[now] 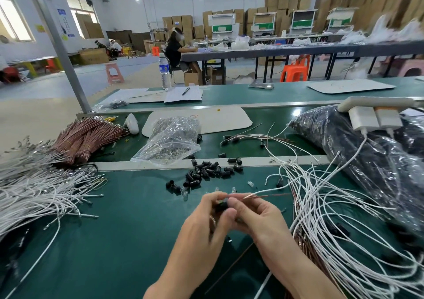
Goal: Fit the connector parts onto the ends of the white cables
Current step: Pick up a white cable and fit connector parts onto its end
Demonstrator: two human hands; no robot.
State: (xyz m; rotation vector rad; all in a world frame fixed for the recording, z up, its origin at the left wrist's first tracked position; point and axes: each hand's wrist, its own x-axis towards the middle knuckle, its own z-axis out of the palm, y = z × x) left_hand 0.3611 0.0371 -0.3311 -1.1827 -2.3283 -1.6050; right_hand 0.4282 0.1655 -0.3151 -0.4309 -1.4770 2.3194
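White cable [263, 191], thin; connector [221, 205] black, cylindrical.

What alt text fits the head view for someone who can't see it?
The left hand holds a black connector part while the right hand pinches the wires running into it, over a green bench. Loose connector parts lie just beyond, with white cables heaped on both sides.

Green bench [137, 230], white cables [34, 191], blk connector parts [206, 172], copper-brown wire bundle [85, 135], orange stool [294, 69].
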